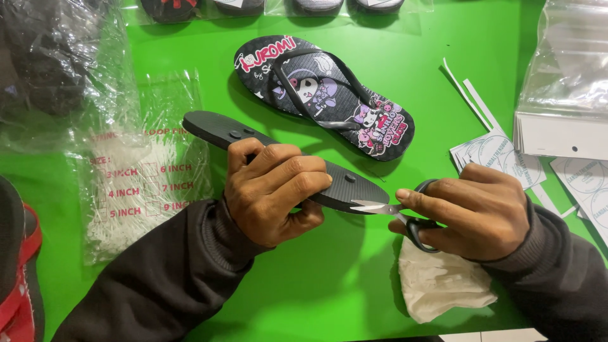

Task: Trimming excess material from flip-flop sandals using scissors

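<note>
My left hand (272, 190) grips a black flip-flop (215, 128) turned sole-up, held above the green table. My right hand (472, 212) holds small black-handled scissors (380, 208) with the blades slightly apart, tips touching the flip-flop's near edge. A second flip-flop (326, 95), black with pink and purple cartoon prints, lies face-up on the table behind my hands.
A clear bag of white loop pins (142, 183) lies at left, crumpled plastic bags (50, 69) beyond it. Round-printed paper tags (506, 158) and a bag of white cards (563, 95) sit at right. A white cloth (440, 288) lies under my right hand. A red-strapped sandal (19, 272) shows at far left.
</note>
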